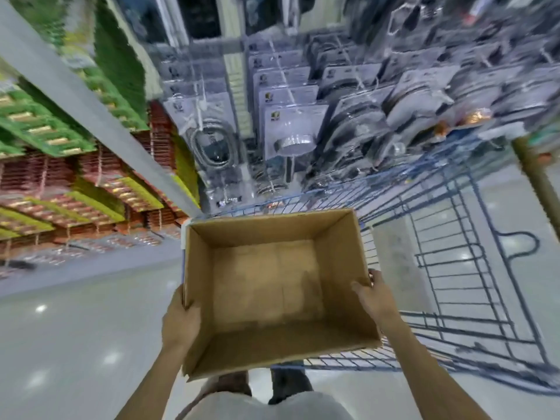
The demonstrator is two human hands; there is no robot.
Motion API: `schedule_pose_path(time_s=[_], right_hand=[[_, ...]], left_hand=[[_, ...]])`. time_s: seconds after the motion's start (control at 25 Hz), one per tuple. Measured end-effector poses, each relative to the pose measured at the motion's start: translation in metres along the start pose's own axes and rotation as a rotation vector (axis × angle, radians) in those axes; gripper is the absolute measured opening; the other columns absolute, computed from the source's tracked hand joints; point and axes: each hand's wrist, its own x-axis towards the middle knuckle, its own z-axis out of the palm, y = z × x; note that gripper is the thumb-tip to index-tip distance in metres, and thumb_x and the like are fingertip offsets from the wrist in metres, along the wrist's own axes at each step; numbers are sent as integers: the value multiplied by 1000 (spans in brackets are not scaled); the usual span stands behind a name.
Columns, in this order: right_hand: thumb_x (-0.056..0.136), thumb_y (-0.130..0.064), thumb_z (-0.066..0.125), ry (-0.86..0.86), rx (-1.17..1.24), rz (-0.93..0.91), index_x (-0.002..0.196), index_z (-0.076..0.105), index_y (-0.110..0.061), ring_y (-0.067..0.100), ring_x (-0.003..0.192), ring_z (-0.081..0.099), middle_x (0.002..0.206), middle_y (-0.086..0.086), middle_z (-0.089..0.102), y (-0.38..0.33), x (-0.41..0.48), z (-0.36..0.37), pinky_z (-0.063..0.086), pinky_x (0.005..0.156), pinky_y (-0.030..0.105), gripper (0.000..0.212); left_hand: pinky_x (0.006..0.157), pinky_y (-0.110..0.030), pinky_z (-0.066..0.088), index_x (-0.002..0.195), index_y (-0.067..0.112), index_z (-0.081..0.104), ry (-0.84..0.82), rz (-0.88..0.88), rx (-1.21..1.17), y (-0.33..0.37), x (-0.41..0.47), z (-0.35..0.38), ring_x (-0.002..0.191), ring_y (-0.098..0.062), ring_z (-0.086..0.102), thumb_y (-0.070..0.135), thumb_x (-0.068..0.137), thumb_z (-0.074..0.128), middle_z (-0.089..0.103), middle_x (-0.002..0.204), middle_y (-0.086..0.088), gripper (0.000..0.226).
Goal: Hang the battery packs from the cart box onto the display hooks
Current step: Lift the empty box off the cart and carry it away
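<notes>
Two bare hands hold an open cardboard box over the near end of a blue wire cart. The left hand grips the box's left wall near the front corner, with the thumb hooked over the rim to the inside and the fingers curled out of sight on the outer face. The right hand grips the right wall in the same way, thumb lying along the top edge and inner face, fingers wrapped round the outside where they cannot be seen. The box sits tilted a little, its open top facing the camera, and only its bare brown bottom shows inside. Rows of battery packs in green, red and yellow cards hang on the display hooks to the left, well apart from the box; motion blur hides their detail. Clear-packed cables and tape rolls hang on the rack straight ahead, beyond the cart. Pale glossy floor lies under everything, and the person's shoes show just below the box.
</notes>
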Motion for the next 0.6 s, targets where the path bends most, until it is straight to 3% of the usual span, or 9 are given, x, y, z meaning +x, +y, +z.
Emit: schedule_pose_path(time_s=[0.12, 0.24, 0.44, 0.6], right_hand=[[103, -27, 56, -47, -58, -27, 138, 51, -13, 32, 101, 64, 119, 13, 68, 19, 18, 12, 52, 96, 46, 38], [104, -29, 55, -42, -91, -76, 133, 58, -9, 36, 97, 68, 110, 15, 71, 30, 29, 16, 56, 93, 51, 36], [106, -27, 52, -57, -114, -132, 141, 53, -12, 32, 104, 64, 122, 14, 68, 13, 10, 0, 54, 96, 46, 39], [104, -19, 55, -32, -119, -209, 138, 57, -9, 25, 91, 58, 106, 11, 68, -13, -22, -37, 50, 85, 36, 36]], left_hand=[[112, -60, 43, 151, 19, 46, 34, -7, 7, -3, -4, 6, 126, -45, 57, 28, 109, 46, 61, 143, -14, 43], [104, -53, 51, 144, 13, 54, 60, 3, 17, -2, -4, 8, 116, -42, 63, 24, 108, 50, 68, 131, -16, 38], [90, -44, 52, 134, 8, 60, 25, 37, 79, 4, -7, -11, 102, -37, 63, 20, 107, 50, 71, 116, -18, 30], [86, -41, 49, 134, 9, 61, 63, 93, 68, 25, -40, -39, 95, -30, 59, 21, 107, 51, 71, 115, -15, 31]])
